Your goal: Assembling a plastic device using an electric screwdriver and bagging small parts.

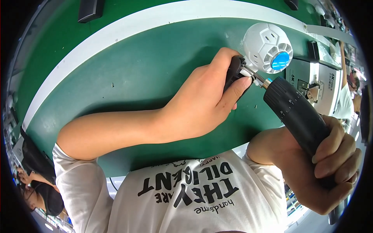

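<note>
My left hand (206,93) reaches in from the left with its fingers wrapped round a small black part (232,73), which is largely hidden by the fingers. My right hand (330,163) grips the black handle of an electric screwdriver (295,110), slanting up and to the left. The screwdriver's metal bit ends at the black part, close to my left thumb; the exact contact point is too small to make out. Just beyond my left fingertips stands a white faceted, rounded housing (262,40) with slots and a blue disc (280,60) on its side.
A green mat (147,50) covers the table, bordered by a curved white edge (163,21). Small loose screws (112,84) lie on it. At the right stands a pale box-shaped device (328,83) with a metal bracket. Another person (42,190) sits at the lower left.
</note>
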Demonstrator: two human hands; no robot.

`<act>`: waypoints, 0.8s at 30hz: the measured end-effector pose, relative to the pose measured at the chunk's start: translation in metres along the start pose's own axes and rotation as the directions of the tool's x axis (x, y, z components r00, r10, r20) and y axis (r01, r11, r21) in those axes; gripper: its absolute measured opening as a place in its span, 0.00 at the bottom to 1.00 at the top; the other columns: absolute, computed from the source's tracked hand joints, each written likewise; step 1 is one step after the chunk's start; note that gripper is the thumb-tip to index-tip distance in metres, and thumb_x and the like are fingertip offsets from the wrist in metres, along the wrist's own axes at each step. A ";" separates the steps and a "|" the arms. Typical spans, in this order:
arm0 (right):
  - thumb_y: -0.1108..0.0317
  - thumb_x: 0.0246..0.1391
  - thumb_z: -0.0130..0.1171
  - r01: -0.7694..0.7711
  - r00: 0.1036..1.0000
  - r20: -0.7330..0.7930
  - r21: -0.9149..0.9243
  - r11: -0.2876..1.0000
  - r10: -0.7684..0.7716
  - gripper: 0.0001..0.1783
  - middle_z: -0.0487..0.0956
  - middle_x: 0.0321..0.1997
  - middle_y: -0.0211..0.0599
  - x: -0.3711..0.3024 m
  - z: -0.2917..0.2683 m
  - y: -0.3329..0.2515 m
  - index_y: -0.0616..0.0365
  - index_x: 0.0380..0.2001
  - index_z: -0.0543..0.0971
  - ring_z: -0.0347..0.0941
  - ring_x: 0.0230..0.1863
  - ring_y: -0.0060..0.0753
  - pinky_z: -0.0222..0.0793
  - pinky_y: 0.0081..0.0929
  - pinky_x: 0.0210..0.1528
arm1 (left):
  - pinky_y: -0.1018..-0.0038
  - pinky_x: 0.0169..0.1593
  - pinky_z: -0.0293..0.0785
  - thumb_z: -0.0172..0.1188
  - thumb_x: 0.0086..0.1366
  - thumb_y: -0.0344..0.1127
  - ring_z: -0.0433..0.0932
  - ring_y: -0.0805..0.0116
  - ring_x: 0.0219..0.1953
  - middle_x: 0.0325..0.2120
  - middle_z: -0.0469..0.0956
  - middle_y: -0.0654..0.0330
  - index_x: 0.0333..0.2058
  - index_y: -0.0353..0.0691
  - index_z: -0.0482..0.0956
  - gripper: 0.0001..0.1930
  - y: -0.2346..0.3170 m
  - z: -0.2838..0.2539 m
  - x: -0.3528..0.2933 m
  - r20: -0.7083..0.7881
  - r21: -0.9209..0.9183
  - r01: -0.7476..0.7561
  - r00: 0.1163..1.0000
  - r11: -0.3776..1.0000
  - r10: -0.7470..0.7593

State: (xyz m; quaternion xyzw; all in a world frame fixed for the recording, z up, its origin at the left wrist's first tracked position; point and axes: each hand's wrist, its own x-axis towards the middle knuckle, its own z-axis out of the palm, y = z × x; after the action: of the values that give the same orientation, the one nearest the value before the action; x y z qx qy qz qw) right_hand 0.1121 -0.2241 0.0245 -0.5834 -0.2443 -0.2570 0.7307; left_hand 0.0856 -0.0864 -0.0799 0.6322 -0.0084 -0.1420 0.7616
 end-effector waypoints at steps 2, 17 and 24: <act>0.66 0.52 0.60 -0.001 1.000 0.031 0.048 0.999 0.000 0.13 0.68 0.23 0.18 -0.005 -0.003 0.003 0.47 0.19 0.68 0.67 0.19 0.14 0.64 0.17 0.27 | 0.73 0.29 0.73 0.55 0.74 0.30 0.77 0.73 0.25 0.30 0.76 0.59 0.52 0.34 0.64 0.13 -0.003 0.003 0.000 0.009 0.011 -0.017 1.000 1.000 0.017; 0.65 0.48 0.61 0.243 0.956 -0.139 -0.121 0.963 -0.258 0.12 0.68 0.18 0.24 0.029 -0.104 -0.060 0.51 0.18 0.69 0.65 0.18 0.20 0.65 0.21 0.28 | 0.76 0.32 0.76 0.54 0.76 0.39 0.78 0.74 0.28 0.37 0.78 0.57 0.54 0.33 0.64 0.18 0.003 0.009 0.006 -0.115 -0.126 -0.020 0.993 0.992 0.006; 0.74 0.57 0.53 0.123 0.950 -0.168 -0.574 0.810 -0.263 0.08 0.69 0.18 0.38 0.058 -0.134 0.008 0.65 0.24 0.74 0.66 0.21 0.28 0.69 0.29 0.27 | 0.76 0.34 0.77 0.53 0.76 0.38 0.79 0.74 0.29 0.37 0.78 0.56 0.56 0.33 0.63 0.18 -0.008 0.007 0.005 -0.047 -0.051 -0.054 0.998 0.997 0.051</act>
State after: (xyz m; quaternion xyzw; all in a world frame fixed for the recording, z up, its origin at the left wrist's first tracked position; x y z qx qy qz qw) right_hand 0.1686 -0.3589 0.0305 -0.7072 -0.1274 -0.4585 0.5228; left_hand 0.0873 -0.0957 -0.0873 0.6147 -0.0039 -0.1075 0.7814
